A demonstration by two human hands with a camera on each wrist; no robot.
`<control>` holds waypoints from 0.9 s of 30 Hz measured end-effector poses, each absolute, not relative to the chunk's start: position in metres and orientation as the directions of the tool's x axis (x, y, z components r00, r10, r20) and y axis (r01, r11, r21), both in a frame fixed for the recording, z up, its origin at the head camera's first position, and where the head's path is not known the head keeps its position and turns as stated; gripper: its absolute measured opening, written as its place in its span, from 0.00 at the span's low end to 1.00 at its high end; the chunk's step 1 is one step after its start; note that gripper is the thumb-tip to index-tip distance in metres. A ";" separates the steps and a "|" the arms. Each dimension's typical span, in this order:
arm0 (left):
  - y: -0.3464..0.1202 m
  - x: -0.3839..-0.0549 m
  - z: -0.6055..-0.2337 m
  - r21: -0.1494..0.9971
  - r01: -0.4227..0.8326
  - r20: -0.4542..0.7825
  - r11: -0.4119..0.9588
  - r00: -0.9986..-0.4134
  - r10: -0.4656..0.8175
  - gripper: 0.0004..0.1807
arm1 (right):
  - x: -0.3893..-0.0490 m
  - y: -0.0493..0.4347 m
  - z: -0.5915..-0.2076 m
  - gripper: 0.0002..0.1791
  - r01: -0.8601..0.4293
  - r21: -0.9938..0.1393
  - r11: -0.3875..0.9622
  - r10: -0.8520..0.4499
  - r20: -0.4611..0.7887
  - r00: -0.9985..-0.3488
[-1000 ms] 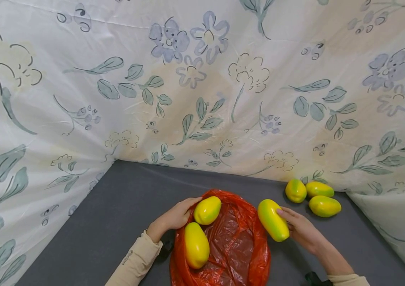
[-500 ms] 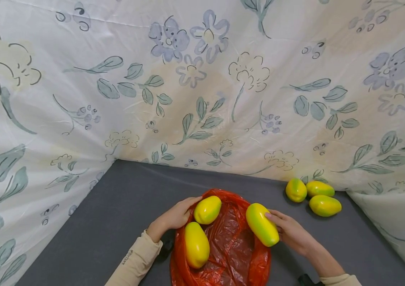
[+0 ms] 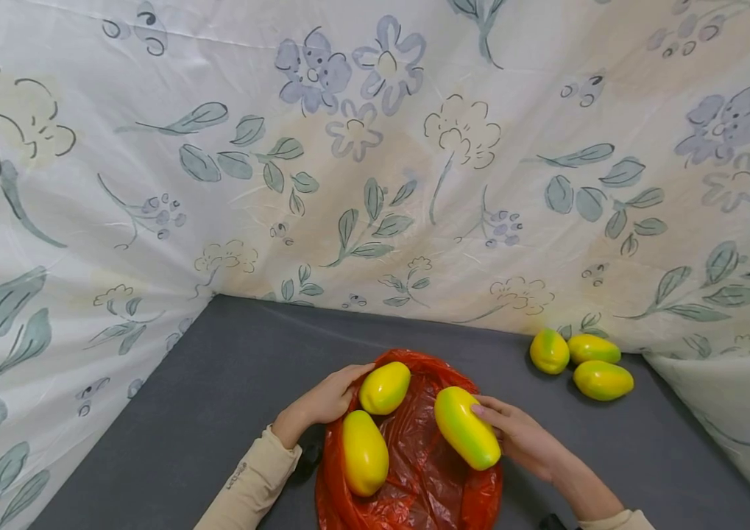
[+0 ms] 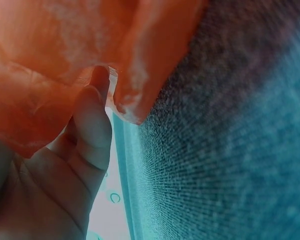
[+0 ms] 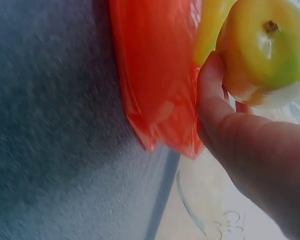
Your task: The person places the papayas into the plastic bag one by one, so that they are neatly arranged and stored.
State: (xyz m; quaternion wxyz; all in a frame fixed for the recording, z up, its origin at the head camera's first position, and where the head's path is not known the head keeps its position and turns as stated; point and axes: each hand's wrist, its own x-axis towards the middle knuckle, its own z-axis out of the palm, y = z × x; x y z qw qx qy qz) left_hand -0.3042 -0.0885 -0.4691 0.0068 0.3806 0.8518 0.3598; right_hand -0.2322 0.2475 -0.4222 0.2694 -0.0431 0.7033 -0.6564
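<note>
A red plastic bag (image 3: 417,471) stands with its mouth spread at the lower middle of the head view. My left hand (image 3: 324,397) holds its left rim; the left wrist view has the fingers (image 4: 92,125) against the red film. Inside the bag's left side are two yellow-green papayas, one farther back (image 3: 384,388) and one nearer (image 3: 365,453). With my right hand (image 3: 520,436) I grip another papaya (image 3: 467,428), tilted, over the right part of the bag's mouth. The stem end of this held papaya (image 5: 270,47) faces the right wrist camera.
Three more papayas lie together at the back right, on the left (image 3: 550,352), at the back (image 3: 594,348) and in front (image 3: 603,380). A dark grey cloth (image 3: 169,412) covers the table. Flower-patterned fabric (image 3: 361,221) rises behind and along both sides.
My right hand has moved left and slightly nearer with its papaya, from beyond the bag's right rim to over its mouth. The left hand stays on the rim.
</note>
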 end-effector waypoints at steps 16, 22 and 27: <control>-0.088 -0.303 -0.468 0.628 0.635 0.251 0.450 -0.712 0.655 0.28 | -0.220 0.227 -0.429 0.36 0.333 -0.935 0.124 -0.560 -0.343 -0.754; -0.088 -0.304 -0.469 0.632 0.632 0.253 0.449 -0.715 0.652 0.28 | -0.216 0.223 -0.433 0.32 0.330 -0.934 0.135 -0.617 -0.340 -0.709; -0.087 -0.304 -0.470 0.631 0.631 0.253 0.451 -0.717 0.650 0.28 | -0.214 0.218 -0.438 0.31 0.343 -0.929 0.140 -0.639 -0.350 -0.685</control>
